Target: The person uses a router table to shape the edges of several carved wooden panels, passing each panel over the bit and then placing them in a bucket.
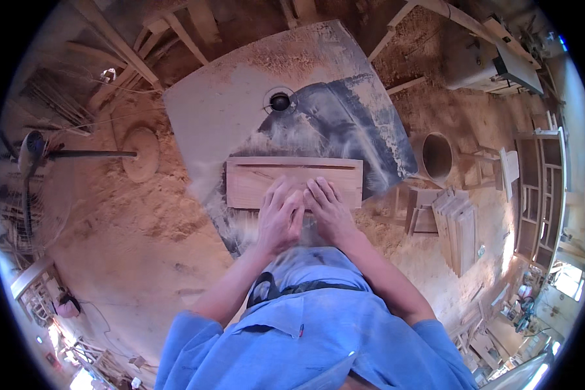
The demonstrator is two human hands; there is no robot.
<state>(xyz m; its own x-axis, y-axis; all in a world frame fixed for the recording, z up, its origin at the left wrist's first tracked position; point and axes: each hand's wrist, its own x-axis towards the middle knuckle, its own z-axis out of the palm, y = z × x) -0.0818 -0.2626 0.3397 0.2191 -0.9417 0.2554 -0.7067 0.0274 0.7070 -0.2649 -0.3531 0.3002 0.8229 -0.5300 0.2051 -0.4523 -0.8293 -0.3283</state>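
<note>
A pale wooden board point(246, 188), with a long narrow slot near its far edge, lies crosswise on the machine table point(221, 110). My left hand point(281, 213) holds it at the middle of its near side, fingers pressed over its top face. Close beside it, my right hand point(330, 211) grips the same board in the same way, the thumbs almost touching. Both sets of fingers are bent and their undersides are hidden. Beyond the board, a dark round spindle point(279, 101) stands in a ringed opening of the tabletop.
Sawdust coats the table and lies heaped on the floor point(169, 214). A pedestal fan point(32, 153) stands at the left. To the right are a wide round pipe opening point(437, 156), a stack of boards point(456, 227) and a wooden frame with compartments point(545, 195). Loose timber point(127, 55) lies at the far left.
</note>
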